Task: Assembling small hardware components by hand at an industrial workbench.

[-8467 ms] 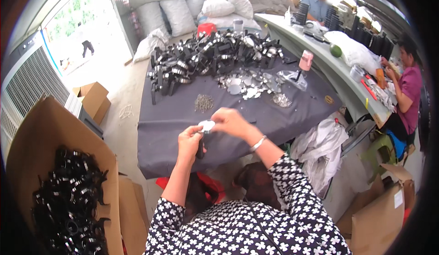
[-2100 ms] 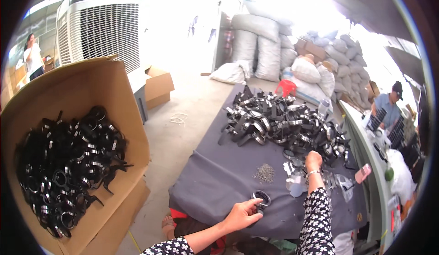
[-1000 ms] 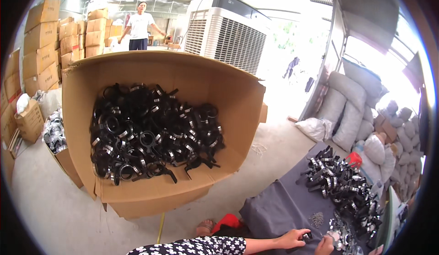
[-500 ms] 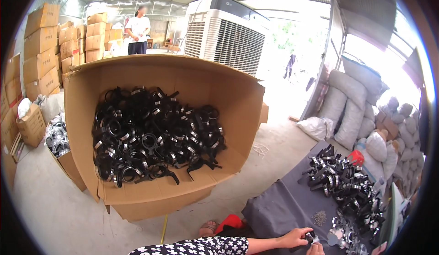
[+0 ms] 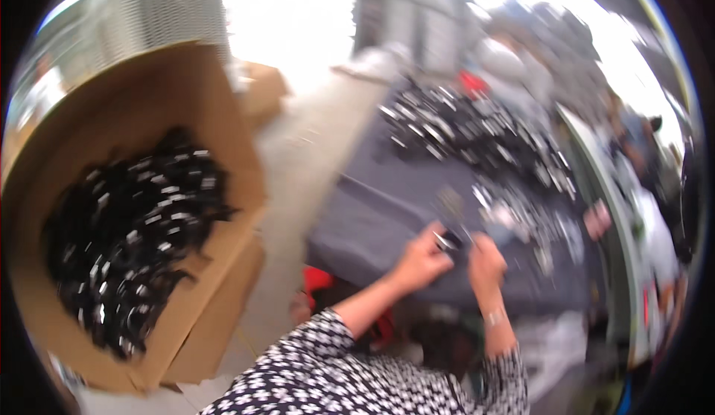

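Note:
My left hand (image 5: 421, 260) is closed on a black ring-shaped clamp (image 5: 449, 241) with a shiny metal edge, held above the near part of the grey cloth-covered table (image 5: 365, 210). Close beside it, my right hand (image 5: 486, 265) has its fingers pressed together near the clamp; motion blur hides what they hold. Beyond my hands lies a small heap of tiny metal pieces (image 5: 450, 200). To its right spreads a pile of silvery metal parts (image 5: 521, 218). A long heap of black clamps with metal bands (image 5: 477, 132) covers the table's far side.
At left stands a large open cardboard box (image 5: 216, 296) with many black clamps (image 5: 141, 229) inside. A red object (image 5: 472, 83) and stuffed sacks (image 5: 439, 32) are behind the table. A pale green panel edge (image 5: 596, 169) borders its right side, with people blurred beyond.
The view has swung right and down, so the table and both hands now sit nearer the middle and the box has shifted left. The clamp is still in my left hand.

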Demonstrator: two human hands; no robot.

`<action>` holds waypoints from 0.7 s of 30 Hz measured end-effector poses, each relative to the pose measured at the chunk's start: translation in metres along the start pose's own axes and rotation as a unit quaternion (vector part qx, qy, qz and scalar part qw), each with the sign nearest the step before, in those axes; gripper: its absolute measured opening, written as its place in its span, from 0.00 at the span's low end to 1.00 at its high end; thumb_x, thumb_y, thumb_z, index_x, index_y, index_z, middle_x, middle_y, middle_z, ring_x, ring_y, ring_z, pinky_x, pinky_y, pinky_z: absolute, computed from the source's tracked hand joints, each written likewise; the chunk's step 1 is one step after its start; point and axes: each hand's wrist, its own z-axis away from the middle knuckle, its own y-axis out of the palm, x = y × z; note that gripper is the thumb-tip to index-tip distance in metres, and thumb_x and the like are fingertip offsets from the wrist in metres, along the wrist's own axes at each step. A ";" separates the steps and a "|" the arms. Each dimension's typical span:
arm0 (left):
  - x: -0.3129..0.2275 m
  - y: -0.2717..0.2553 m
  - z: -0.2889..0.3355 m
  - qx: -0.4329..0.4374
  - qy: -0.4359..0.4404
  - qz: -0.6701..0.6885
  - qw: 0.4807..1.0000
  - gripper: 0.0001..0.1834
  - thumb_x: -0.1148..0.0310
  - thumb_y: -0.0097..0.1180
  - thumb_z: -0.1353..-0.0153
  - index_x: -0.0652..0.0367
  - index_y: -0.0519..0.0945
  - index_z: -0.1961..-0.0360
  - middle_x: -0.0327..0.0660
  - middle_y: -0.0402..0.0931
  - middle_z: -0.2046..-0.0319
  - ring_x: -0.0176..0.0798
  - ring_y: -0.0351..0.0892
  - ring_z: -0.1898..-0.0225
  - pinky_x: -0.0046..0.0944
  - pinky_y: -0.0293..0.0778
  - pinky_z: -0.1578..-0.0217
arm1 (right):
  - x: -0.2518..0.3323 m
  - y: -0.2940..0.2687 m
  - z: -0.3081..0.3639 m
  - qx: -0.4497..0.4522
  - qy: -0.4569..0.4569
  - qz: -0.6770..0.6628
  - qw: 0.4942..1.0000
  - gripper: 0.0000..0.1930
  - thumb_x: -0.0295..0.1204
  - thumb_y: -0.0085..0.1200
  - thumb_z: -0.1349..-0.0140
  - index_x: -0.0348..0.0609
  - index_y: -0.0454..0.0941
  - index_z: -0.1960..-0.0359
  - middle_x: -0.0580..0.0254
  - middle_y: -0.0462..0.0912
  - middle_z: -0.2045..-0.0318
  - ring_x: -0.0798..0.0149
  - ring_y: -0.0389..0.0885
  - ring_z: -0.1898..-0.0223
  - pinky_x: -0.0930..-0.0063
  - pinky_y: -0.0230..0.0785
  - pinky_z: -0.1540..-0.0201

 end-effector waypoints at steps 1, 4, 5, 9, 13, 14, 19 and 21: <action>0.008 -0.006 -0.006 -0.001 0.003 0.019 1.000 0.34 0.77 0.59 0.48 0.60 0.62 0.38 0.33 0.76 0.74 0.23 0.71 0.74 0.28 0.70 0.72 | 0.007 0.007 -0.013 0.004 -0.013 -0.017 1.000 0.04 0.23 0.52 0.41 0.40 0.76 0.65 0.50 0.80 0.70 0.47 0.80 0.69 0.60 0.73 0.69; 0.040 0.001 -0.015 0.010 -0.026 0.048 0.998 0.45 0.78 0.61 0.47 0.63 0.49 0.31 0.36 0.76 0.74 0.23 0.70 0.77 0.26 0.68 0.78 | -0.002 0.020 -0.014 -0.012 -0.062 -0.074 0.995 0.06 0.19 0.54 0.45 0.38 0.75 0.66 0.52 0.82 0.68 0.50 0.82 0.68 0.64 0.76 0.67; 0.042 0.005 -0.017 0.024 -0.027 0.036 0.999 0.45 0.78 0.61 0.47 0.63 0.49 0.31 0.36 0.76 0.74 0.22 0.70 0.77 0.26 0.67 0.79 | -0.005 0.019 -0.013 -0.001 -0.058 -0.087 0.994 0.07 0.18 0.55 0.46 0.38 0.74 0.66 0.53 0.82 0.68 0.51 0.82 0.68 0.65 0.76 0.68; 0.041 0.018 -0.016 0.040 -0.028 0.036 0.998 0.44 0.77 0.61 0.46 0.62 0.51 0.31 0.34 0.74 0.75 0.22 0.69 0.78 0.25 0.66 0.81 | -0.007 0.010 -0.006 0.033 -0.050 -0.066 0.996 0.06 0.18 0.54 0.48 0.39 0.72 0.69 0.54 0.81 0.68 0.51 0.81 0.68 0.65 0.76 0.69; 0.046 0.016 -0.009 0.041 -0.017 0.015 0.999 0.42 0.77 0.61 0.46 0.64 0.54 0.32 0.34 0.74 0.74 0.22 0.69 0.78 0.25 0.66 0.80 | 0.000 0.005 -0.003 0.051 -0.069 -0.078 0.993 0.07 0.18 0.54 0.50 0.39 0.71 0.70 0.53 0.81 0.68 0.51 0.81 0.67 0.64 0.76 0.68; 0.044 0.014 -0.008 0.040 -0.020 -0.001 0.999 0.40 0.78 0.61 0.46 0.65 0.56 0.33 0.34 0.74 0.74 0.22 0.69 0.77 0.25 0.66 0.80 | 0.001 0.004 -0.003 0.058 -0.072 -0.081 0.992 0.07 0.18 0.53 0.51 0.39 0.71 0.70 0.53 0.80 0.68 0.51 0.81 0.67 0.63 0.76 0.67; 0.043 0.016 -0.008 0.029 -0.024 0.036 0.999 0.38 0.79 0.60 0.46 0.67 0.59 0.34 0.34 0.74 0.73 0.22 0.70 0.76 0.25 0.67 0.79 | 0.005 0.001 -0.004 0.088 -0.094 -0.065 0.990 0.07 0.19 0.53 0.51 0.38 0.70 0.70 0.52 0.80 0.68 0.51 0.81 0.65 0.63 0.76 0.65; 0.046 0.015 -0.010 0.037 -0.026 0.035 0.998 0.37 0.79 0.60 0.46 0.67 0.60 0.35 0.34 0.73 0.73 0.22 0.69 0.76 0.25 0.67 0.80 | 0.004 0.002 -0.003 0.083 -0.101 -0.059 0.990 0.06 0.19 0.52 0.51 0.38 0.70 0.70 0.52 0.80 0.68 0.50 0.81 0.65 0.62 0.75 0.65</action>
